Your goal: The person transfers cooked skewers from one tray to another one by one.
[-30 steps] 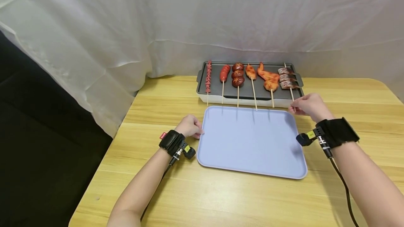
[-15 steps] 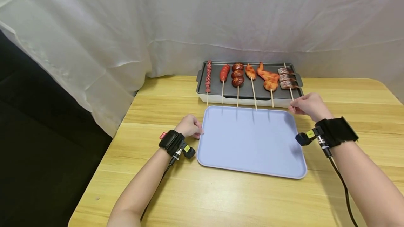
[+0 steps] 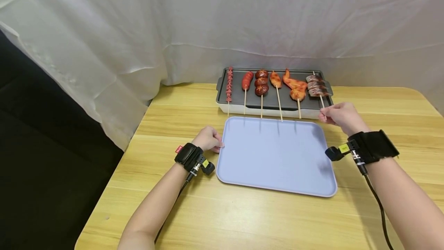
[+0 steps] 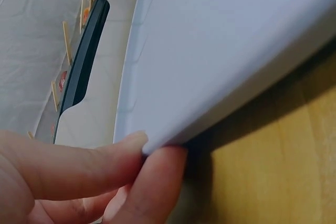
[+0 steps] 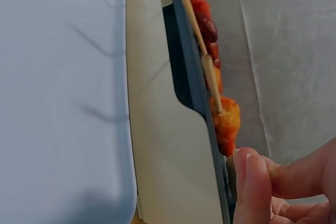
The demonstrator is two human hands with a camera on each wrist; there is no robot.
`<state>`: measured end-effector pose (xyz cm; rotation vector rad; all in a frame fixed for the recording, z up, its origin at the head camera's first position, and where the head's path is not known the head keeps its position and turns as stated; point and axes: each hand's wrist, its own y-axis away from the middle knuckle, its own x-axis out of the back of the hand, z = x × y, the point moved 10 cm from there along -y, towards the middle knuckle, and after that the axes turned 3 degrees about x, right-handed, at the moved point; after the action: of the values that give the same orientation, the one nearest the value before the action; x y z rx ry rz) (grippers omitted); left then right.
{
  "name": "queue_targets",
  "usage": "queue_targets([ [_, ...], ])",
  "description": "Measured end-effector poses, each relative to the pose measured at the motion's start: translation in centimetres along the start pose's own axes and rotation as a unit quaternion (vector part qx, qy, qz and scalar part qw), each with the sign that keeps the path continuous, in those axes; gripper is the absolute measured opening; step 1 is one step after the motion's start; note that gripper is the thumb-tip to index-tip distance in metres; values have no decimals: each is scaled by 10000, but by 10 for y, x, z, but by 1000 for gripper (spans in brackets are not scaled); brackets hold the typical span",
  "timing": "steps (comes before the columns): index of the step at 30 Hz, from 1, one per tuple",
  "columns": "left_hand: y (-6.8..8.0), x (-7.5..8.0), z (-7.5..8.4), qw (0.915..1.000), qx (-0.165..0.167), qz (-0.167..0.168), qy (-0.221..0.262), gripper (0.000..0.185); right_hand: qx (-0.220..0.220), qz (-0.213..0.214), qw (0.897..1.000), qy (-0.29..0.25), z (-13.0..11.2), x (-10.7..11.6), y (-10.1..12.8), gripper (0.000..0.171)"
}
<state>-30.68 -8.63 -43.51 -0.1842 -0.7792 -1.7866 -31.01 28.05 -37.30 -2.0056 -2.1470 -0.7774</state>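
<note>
Rightmost on the grill pan (image 3: 239, 97), the fish skewer (image 3: 317, 88) is pinched at its stick end by the right hand (image 3: 341, 117), seemingly between curled fingers; the lavender tray (image 3: 277, 157) lies just beside the pan. Its left edge is pinched by the left hand (image 3: 208, 139).

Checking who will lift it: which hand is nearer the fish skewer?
Right. The right hand pinches the fish skewer stick at the grill's front edge; the left hand grips the tray's left edge, far away.
</note>
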Motion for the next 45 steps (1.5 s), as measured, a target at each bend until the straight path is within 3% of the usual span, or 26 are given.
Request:
queue_targets([
  [12, 0, 1, -1, 10000, -27, 2, -22, 9, 440, -149, 9989, 33, -2, -2, 24, 40],
  [32, 0, 0, -2, 10000, -1, -8, 85, 8, 1111, -45, 9938, 27, 6, -18, 96, 42],
  [45, -3, -1, -3, 9999, -42, -20, 109, 8, 991, 304, 9946, -72, 37, -44, 137, 27],
])
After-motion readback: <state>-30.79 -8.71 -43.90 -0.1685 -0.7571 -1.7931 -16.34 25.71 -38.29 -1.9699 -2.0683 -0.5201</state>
